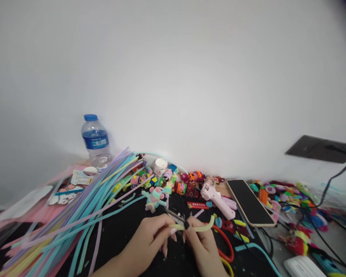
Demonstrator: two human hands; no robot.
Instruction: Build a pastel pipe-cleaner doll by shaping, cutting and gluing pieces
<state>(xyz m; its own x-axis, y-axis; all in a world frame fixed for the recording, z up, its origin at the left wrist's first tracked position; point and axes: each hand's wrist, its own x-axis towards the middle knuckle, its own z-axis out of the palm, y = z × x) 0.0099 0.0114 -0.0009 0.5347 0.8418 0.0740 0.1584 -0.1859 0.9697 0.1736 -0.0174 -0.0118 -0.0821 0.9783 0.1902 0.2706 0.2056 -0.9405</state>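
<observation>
My left hand [150, 238] pinches one end of a pale yellow pipe cleaner [203, 227] low in the centre. My right hand [202, 242] grips the same pipe cleaner beside it, and its free end curls up to the right. Small scissors or pliers [175, 218] with a dark tip lie across my fingertips; I cannot tell which hand holds them. Both hands hover over a black mat [123, 231].
A bundle of long pastel pipe cleaners [75, 215] fans out left. A water bottle [96, 142] stands at the wall. A pink glue gun [216, 196], a phone [249, 202], a small plush figure [155, 198], several bright craft pieces [279, 196] and cables [323, 231] lie right.
</observation>
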